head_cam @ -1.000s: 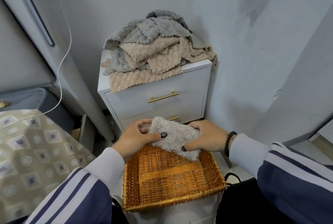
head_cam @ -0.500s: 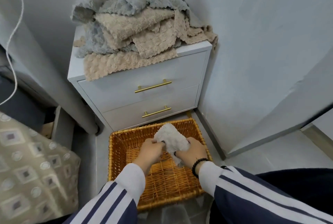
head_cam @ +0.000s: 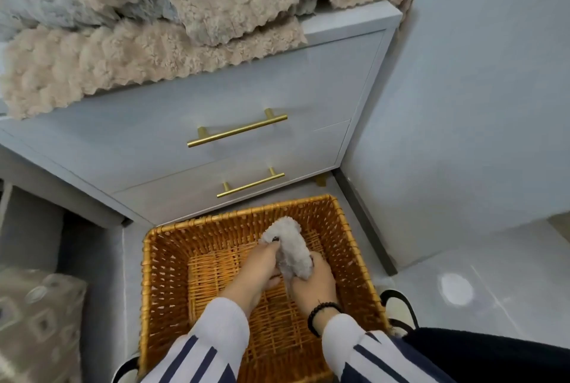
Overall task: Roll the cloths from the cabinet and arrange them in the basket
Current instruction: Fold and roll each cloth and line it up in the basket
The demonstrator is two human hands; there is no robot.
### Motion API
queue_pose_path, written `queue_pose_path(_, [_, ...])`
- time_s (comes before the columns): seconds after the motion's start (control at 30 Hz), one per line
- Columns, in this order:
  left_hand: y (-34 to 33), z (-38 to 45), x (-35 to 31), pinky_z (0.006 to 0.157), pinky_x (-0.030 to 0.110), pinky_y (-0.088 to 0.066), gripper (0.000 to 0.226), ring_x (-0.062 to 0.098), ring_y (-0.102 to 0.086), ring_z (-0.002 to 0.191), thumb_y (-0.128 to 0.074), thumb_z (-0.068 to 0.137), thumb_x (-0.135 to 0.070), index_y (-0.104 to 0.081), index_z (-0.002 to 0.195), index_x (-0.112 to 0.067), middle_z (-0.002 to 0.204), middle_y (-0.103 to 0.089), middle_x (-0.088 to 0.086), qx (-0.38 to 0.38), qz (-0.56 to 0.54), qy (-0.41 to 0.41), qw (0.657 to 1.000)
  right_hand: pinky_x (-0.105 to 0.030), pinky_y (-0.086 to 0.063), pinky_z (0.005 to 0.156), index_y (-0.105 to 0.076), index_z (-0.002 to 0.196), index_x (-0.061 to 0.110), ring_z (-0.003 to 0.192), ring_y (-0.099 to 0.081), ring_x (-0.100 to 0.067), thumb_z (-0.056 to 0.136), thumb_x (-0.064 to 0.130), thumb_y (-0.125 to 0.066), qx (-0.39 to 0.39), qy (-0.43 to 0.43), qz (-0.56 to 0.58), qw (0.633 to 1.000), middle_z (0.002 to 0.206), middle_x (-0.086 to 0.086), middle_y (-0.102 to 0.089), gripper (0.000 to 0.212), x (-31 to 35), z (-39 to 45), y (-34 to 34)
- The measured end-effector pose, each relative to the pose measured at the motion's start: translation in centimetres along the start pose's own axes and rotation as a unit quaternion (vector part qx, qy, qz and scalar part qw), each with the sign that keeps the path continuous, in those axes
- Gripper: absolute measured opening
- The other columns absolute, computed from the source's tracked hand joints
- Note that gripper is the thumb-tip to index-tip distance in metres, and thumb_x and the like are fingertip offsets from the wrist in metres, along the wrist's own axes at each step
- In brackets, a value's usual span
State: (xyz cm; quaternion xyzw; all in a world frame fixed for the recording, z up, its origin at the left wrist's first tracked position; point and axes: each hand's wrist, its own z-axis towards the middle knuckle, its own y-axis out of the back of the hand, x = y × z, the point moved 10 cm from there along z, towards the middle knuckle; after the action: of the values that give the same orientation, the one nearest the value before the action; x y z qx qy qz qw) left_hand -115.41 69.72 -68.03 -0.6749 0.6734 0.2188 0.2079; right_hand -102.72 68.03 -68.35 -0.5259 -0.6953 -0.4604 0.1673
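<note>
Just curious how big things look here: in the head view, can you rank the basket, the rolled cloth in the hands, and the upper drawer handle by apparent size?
1. Basket, largest.
2. Upper drawer handle.
3. Rolled cloth, partly hidden by hands; close to the handle, so unsure.

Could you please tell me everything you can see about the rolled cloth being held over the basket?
The rolled cloth is pale grey and fluffy, like plush microfibre, wound into a short loose roll lying aslant inside the wicker basket, near its far right part. The left hand pinches its upper left side; the right hand grips its lower end. Whether it touches the basket floor cannot be told.
</note>
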Motion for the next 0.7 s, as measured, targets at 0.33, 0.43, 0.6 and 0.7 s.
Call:
queue_pose_path(0.33, [-2.9,6.3,1.2,0.098,0.043,-0.047,0.022,0.025,-0.056,0.113,-0.046,0.1,-0.029,-0.047,0.122,-0.024,0.112,-0.058,0.0,0.022,-0.028,0.026,0.999,-0.035,-0.05,0.091,-0.062,0.11,0.027,0.1,-0.057,-0.019,0.084,0.021,-0.065,-0.054,-0.027,-0.021,0.998,0.109,-0.001,-0.059,0.027,-4.1,5.0,-1.2])
queue_pose_path(0.43, [-4.1,7.5,1.7,0.097,0.043,-0.047,0.033,0.026,-0.054,0.116,-0.046,0.1,-0.031,-0.045,0.132,-0.022,0.122,-0.056,0.004,0.031,-0.026,0.037,0.999,-0.033,-0.048,0.093,-0.061,0.113,0.027,0.1,-0.057,-0.017,0.087,0.022,-0.062,-0.056,-0.054,-0.008,0.997,0.11,0.001,-0.058,0.027,-5.2,5.8,-0.9])
queue_pose_path(0.6, [-6.3,8.4,1.5,0.095,0.042,-0.048,0.032,0.029,-0.053,0.119,-0.045,0.1,-0.027,-0.047,0.131,-0.019,0.127,-0.055,0.008,0.041,-0.013,0.041,0.998,-0.035,-0.051,0.092,-0.057,0.118,0.025,0.099,-0.06,-0.019,0.088,0.024,-0.058,-0.083,-0.102,-0.025,0.991,0.112,0.001,-0.061,0.03,-6.9,6.3,-0.3])
queue_pose_path(0.7, [-6.5,8.8,1.2,0.091,0.043,-0.05,0.01,0.032,-0.056,0.112,-0.045,0.099,-0.021,-0.053,0.101,-0.016,0.116,-0.058,0.011,0.01,0.014,0.04,0.999,-0.041,-0.051,0.094,-0.055,0.12,0.024,0.102,-0.06,-0.021,0.087,0.023,-0.054,-0.095,-0.129,-0.002,0.987,0.116,-0.003,-0.06,0.033,-7.5,5.8,-0.6])
